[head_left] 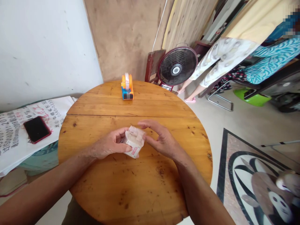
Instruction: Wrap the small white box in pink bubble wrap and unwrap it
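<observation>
A small white box (133, 141) with pinkish-red print is held above the round wooden table. Its top end looks uncovered, with a thin pale flap or wrapper standing up around it. My left hand (112, 144) grips the box from the left, thumb on the near face and fingers behind. On the other side, my right hand (161, 139) is half curled, with thumb and forefinger spread apart. Its thumb tip is close to the box's right edge; I cannot tell whether it touches. Farther back on the table stands an orange and blue tape dispenser (127, 87) with a roll of tape.
The round wooden table (140, 193) lies below my hands. At the left, a red-edged phone (37, 129) rests on a printed white sack (59, 107). Beyond the table stand a fan (177, 67) and a wooden chair (153, 65). Other people are at the upper right.
</observation>
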Action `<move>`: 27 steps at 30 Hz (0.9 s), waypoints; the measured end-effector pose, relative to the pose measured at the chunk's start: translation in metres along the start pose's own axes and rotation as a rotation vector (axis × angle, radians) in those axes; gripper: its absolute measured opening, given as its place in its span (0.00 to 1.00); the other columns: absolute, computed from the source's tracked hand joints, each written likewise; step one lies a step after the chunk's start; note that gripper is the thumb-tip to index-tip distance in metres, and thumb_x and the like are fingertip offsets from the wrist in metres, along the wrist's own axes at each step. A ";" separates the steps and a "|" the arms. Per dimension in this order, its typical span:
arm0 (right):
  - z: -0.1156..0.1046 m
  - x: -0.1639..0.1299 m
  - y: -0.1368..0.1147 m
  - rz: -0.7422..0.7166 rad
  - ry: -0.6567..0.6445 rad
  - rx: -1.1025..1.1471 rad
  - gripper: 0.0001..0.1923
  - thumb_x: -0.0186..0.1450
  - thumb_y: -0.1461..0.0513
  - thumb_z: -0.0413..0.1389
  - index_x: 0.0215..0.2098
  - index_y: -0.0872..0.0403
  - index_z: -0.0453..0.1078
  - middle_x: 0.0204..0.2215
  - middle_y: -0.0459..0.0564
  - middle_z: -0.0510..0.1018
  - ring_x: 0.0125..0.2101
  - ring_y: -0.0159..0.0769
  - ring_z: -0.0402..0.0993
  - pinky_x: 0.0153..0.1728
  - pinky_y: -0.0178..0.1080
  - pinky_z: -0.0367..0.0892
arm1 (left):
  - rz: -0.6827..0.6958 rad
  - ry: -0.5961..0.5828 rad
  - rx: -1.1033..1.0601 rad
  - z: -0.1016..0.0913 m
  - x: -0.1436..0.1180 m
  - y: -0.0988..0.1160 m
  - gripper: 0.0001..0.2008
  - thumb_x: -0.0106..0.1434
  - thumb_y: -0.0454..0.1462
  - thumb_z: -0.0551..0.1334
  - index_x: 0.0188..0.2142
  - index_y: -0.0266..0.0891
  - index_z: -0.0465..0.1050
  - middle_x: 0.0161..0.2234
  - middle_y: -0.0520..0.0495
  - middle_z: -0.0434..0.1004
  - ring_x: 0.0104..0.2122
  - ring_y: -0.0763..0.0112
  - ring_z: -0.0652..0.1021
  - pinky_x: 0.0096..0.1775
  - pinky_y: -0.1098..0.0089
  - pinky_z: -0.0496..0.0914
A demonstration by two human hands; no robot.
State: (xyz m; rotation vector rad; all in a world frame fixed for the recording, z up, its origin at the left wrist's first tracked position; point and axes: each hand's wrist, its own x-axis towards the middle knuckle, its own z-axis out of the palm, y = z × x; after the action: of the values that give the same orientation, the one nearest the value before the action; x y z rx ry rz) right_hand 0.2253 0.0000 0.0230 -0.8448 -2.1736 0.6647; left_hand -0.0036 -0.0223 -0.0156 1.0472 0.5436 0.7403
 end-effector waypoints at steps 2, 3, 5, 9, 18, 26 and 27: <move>0.005 0.000 0.002 -0.010 0.013 0.026 0.12 0.67 0.61 0.57 0.49 0.49 0.73 0.48 0.52 0.79 0.50 0.39 0.75 0.53 0.45 0.69 | -0.009 -0.013 0.007 0.000 -0.001 0.000 0.24 0.56 0.34 0.70 0.52 0.41 0.70 0.44 0.47 0.76 0.42 0.67 0.76 0.44 0.68 0.70; 0.008 0.000 0.003 0.002 0.033 0.051 0.11 0.67 0.61 0.57 0.47 0.49 0.74 0.47 0.51 0.80 0.49 0.39 0.75 0.52 0.44 0.69 | -0.016 -0.012 0.010 0.001 -0.001 0.000 0.24 0.56 0.34 0.70 0.51 0.41 0.70 0.44 0.47 0.76 0.42 0.67 0.76 0.43 0.68 0.70; 0.013 0.001 0.004 0.060 0.093 0.098 0.09 0.68 0.60 0.56 0.44 0.49 0.75 0.45 0.50 0.81 0.47 0.37 0.77 0.50 0.42 0.70 | -0.035 0.008 0.020 0.002 -0.002 0.001 0.23 0.55 0.35 0.71 0.50 0.40 0.70 0.43 0.47 0.76 0.41 0.67 0.76 0.43 0.68 0.70; 0.017 0.001 0.003 0.175 0.204 0.113 0.09 0.69 0.59 0.55 0.42 0.50 0.76 0.40 0.49 0.82 0.42 0.36 0.79 0.45 0.40 0.72 | -0.060 0.090 0.037 0.005 -0.001 0.002 0.22 0.55 0.38 0.71 0.49 0.39 0.71 0.44 0.46 0.78 0.42 0.66 0.77 0.44 0.67 0.70; 0.047 -0.005 -0.052 -0.232 0.004 -0.501 0.28 0.70 0.53 0.52 0.63 0.60 0.61 0.60 0.61 0.70 0.64 0.48 0.58 0.65 0.55 0.51 | 0.097 0.289 0.057 0.016 -0.004 -0.015 0.25 0.54 0.41 0.72 0.52 0.44 0.74 0.63 0.45 0.67 0.64 0.50 0.64 0.59 0.55 0.65; 0.107 0.000 -0.079 -0.316 -0.240 -0.611 0.45 0.67 0.44 0.51 0.65 0.75 0.53 0.65 0.75 0.58 0.68 0.60 0.47 0.68 0.55 0.43 | 0.109 0.535 0.002 0.020 0.006 -0.033 0.27 0.52 0.44 0.72 0.52 0.47 0.74 0.59 0.47 0.71 0.65 0.51 0.63 0.59 0.55 0.66; 0.111 0.003 -0.086 -0.352 -0.277 -0.544 0.44 0.67 0.43 0.51 0.63 0.74 0.56 0.64 0.74 0.60 0.67 0.58 0.49 0.68 0.54 0.44 | 0.075 0.484 0.009 0.015 0.008 -0.026 0.24 0.50 0.44 0.74 0.46 0.41 0.77 0.52 0.42 0.78 0.59 0.47 0.71 0.56 0.53 0.69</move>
State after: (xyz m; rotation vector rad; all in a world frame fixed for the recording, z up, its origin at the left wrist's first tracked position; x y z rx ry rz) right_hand 0.1083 -0.0769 0.0116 -0.6243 -2.7241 0.0031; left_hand 0.0197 -0.0323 -0.0341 0.8991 0.9249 1.0680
